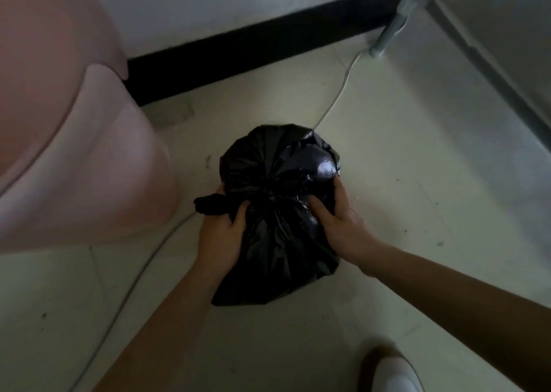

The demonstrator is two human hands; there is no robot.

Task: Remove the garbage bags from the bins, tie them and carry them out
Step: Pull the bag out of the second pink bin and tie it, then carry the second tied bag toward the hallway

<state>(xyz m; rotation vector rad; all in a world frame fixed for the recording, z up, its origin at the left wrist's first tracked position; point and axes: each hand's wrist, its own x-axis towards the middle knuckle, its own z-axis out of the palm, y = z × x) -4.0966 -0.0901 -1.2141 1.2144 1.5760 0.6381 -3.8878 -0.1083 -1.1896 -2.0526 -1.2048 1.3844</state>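
Centrally, garbage bag sits on floor, pink bin left.

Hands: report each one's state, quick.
Left hand: closed, gripping the twisted tail of the bag.
Right hand: closed, gripping the bag beside its gathered neck.

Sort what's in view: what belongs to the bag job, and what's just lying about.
Job:
bag
left hand, gripping its twisted end
right hand, gripping its side
pink bin, probably

Lying about:
cable
grey cabinet
shoe
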